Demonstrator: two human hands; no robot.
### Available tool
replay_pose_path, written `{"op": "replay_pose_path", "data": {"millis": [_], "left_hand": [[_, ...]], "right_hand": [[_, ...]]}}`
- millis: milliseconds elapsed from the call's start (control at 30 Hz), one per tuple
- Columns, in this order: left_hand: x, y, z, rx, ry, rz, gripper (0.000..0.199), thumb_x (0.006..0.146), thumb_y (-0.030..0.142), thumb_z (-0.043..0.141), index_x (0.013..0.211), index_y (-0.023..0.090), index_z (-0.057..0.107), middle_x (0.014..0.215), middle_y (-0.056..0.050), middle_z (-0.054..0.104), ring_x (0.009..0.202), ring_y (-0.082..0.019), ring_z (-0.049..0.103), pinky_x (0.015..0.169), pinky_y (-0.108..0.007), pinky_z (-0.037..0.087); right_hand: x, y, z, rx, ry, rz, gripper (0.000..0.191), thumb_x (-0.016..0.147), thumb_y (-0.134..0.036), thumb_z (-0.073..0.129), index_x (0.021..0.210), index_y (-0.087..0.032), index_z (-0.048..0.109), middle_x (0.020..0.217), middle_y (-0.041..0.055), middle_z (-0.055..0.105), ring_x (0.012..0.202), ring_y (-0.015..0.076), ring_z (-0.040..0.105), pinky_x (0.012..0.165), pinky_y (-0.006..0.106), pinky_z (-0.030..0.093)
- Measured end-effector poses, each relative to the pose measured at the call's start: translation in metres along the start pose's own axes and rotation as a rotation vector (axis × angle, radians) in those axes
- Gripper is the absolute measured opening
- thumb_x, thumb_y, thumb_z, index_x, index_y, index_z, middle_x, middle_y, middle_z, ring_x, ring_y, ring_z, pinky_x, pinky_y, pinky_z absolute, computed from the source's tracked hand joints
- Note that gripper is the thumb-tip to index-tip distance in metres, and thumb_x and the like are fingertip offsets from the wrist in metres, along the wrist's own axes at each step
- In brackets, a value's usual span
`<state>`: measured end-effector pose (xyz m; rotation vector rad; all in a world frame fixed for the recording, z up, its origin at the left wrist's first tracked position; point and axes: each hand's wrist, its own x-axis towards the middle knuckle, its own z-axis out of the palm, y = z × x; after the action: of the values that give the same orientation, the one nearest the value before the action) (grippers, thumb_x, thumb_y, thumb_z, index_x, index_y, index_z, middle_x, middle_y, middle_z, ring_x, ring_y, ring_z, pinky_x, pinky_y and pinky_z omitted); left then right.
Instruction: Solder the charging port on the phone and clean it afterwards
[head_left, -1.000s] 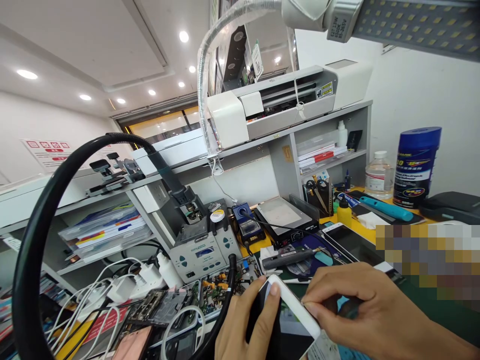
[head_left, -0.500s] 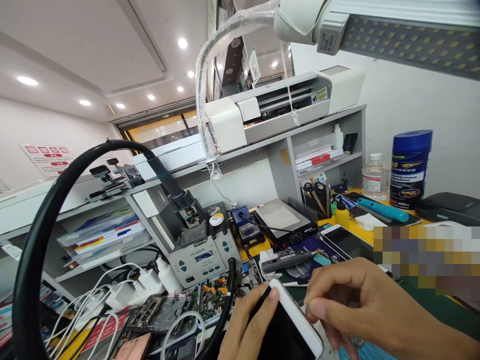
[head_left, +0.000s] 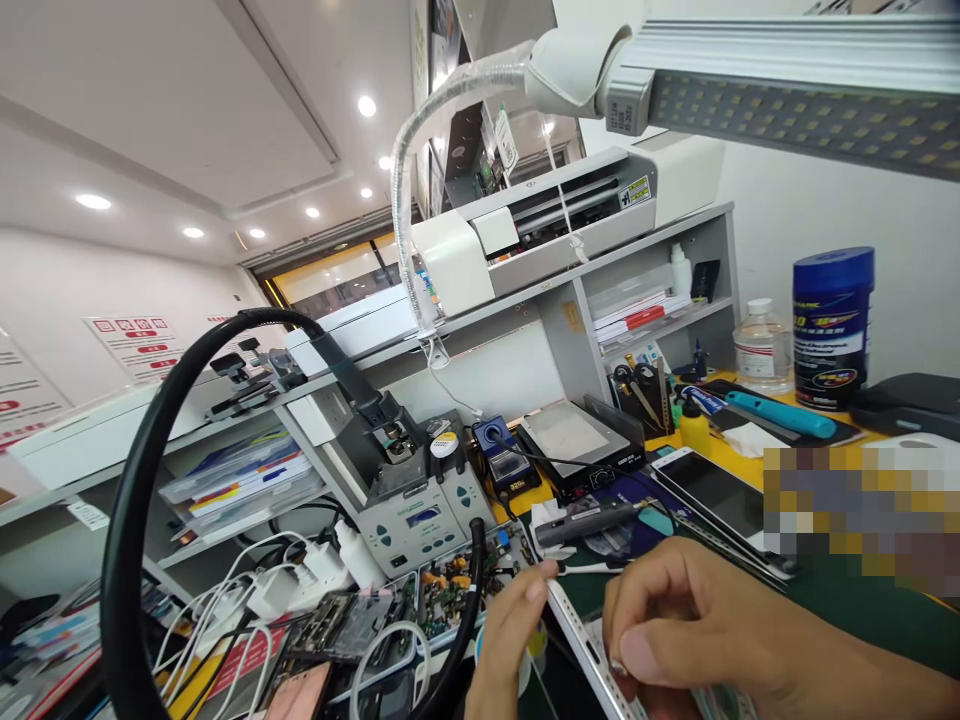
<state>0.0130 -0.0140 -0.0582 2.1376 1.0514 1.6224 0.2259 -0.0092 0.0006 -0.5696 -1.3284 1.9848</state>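
Edgewise, the white phone [head_left: 586, 652] slants between both hands [head_left: 504, 645], touching the left.

Round lights [head_left: 367, 106] shine in the pale ceiling [head_left: 150, 80] above white walls [head_left: 780, 215] and grey shelving [head_left: 566, 345].

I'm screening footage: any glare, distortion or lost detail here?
Head view: the ceiling lights look blown out; head view: the scene leans, the shelf edge sloping up rightward; head view: a pixelated patch masks detail at far right; head view: the phone and left hand are cut off by the bottom border.
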Motion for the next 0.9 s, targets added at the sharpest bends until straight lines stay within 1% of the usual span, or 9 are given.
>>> {"op": "replay_pose_path", "data": {"millis": [100, 167, 267, 367, 433, 633, 767, 900], "left_hand": [[0.009, -0.001, 0.006, 0.032, -0.010, -0.085, 0.027, 0.100, 0.024, 0.056, 0.122, 0.024, 0.072, 0.117, -0.011, 0.078, 0.113, -0.031, 0.073, 0.096, -0.045, 0.063], [0.014, -0.001, 0.008, 0.043, -0.015, -0.110, 0.027, 0.100, 0.022, 0.055, 0.118, 0.024, 0.075, 0.115, -0.010, 0.079, 0.113, -0.031, 0.073, 0.097, -0.047, 0.062], [0.016, 0.000, 0.009, 0.048, -0.010, -0.109, 0.025, 0.096, 0.024, 0.064, 0.118, 0.025, 0.075, 0.115, -0.010, 0.078, 0.115, -0.032, 0.072, 0.101, -0.051, 0.060], [0.015, 0.002, 0.009, 0.052, -0.002, -0.107, 0.034, 0.088, 0.026, 0.076, 0.122, 0.025, 0.074, 0.116, -0.011, 0.078, 0.116, -0.036, 0.071, 0.102, -0.055, 0.059], [0.014, 0.003, 0.009, 0.055, -0.002, -0.109, 0.039, 0.086, 0.025, 0.079, 0.124, 0.026, 0.073, 0.114, -0.011, 0.079, 0.116, -0.037, 0.071, 0.102, -0.055, 0.059], [0.016, 0.005, 0.008, 0.063, -0.023, -0.122, 0.036, 0.095, 0.018, 0.065, 0.130, 0.026, 0.070, 0.108, -0.010, 0.081, 0.118, -0.034, 0.070, 0.099, -0.053, 0.061], [0.015, 0.008, 0.006, 0.071, -0.024, -0.115, 0.041, 0.090, 0.019, 0.071, 0.131, 0.025, 0.069, 0.116, -0.011, 0.078, 0.120, -0.035, 0.068, 0.099, -0.050, 0.061], [0.014, 0.009, 0.006, 0.075, -0.011, -0.107, 0.047, 0.085, 0.022, 0.078, 0.130, 0.026, 0.070, 0.123, -0.012, 0.075, 0.122, -0.037, 0.067, 0.101, -0.051, 0.060]], "right_hand": [[0.000, -0.001, 0.002, 0.010, -0.014, 0.013, 0.030, 0.081, -0.039, 0.080, 0.078, -0.010, 0.075, 0.070, 0.0049, 0.071, 0.050, 0.0061, 0.061, 0.043, 0.011, 0.047], [0.001, -0.002, 0.004, 0.016, -0.002, 0.017, 0.031, 0.080, -0.040, 0.080, 0.076, -0.010, 0.075, 0.070, 0.0052, 0.071, 0.047, 0.0063, 0.060, 0.041, 0.012, 0.046], [0.002, -0.001, 0.007, 0.035, 0.005, 0.046, 0.031, 0.078, -0.041, 0.081, 0.072, -0.011, 0.074, 0.066, 0.0052, 0.071, 0.044, 0.0065, 0.058, 0.038, 0.012, 0.044], [0.002, 0.000, 0.010, 0.050, 0.040, 0.096, 0.030, 0.074, -0.040, 0.082, 0.070, -0.012, 0.071, 0.060, 0.0039, 0.070, 0.041, 0.0057, 0.055, 0.037, 0.011, 0.042], [0.002, 0.001, 0.011, 0.047, 0.057, 0.126, 0.028, 0.073, -0.039, 0.081, 0.070, -0.013, 0.070, 0.057, 0.0032, 0.069, 0.040, 0.0050, 0.054, 0.038, 0.010, 0.042], [0.000, 0.002, 0.014, 0.059, 0.069, 0.145, 0.024, 0.074, -0.035, 0.079, 0.071, -0.012, 0.071, 0.060, 0.0041, 0.070, 0.043, 0.0055, 0.056, 0.040, 0.010, 0.044], [-0.001, 0.002, 0.016, 0.078, 0.083, 0.156, 0.022, 0.074, -0.033, 0.078, 0.070, -0.013, 0.070, 0.058, 0.0034, 0.070, 0.041, 0.0057, 0.056, 0.040, 0.011, 0.044], [0.001, 0.000, 0.016, 0.116, 0.081, 0.157, 0.020, 0.073, -0.033, 0.076, 0.070, -0.014, 0.069, 0.060, 0.0027, 0.070, 0.040, 0.0066, 0.055, 0.035, 0.012, 0.042]]}}
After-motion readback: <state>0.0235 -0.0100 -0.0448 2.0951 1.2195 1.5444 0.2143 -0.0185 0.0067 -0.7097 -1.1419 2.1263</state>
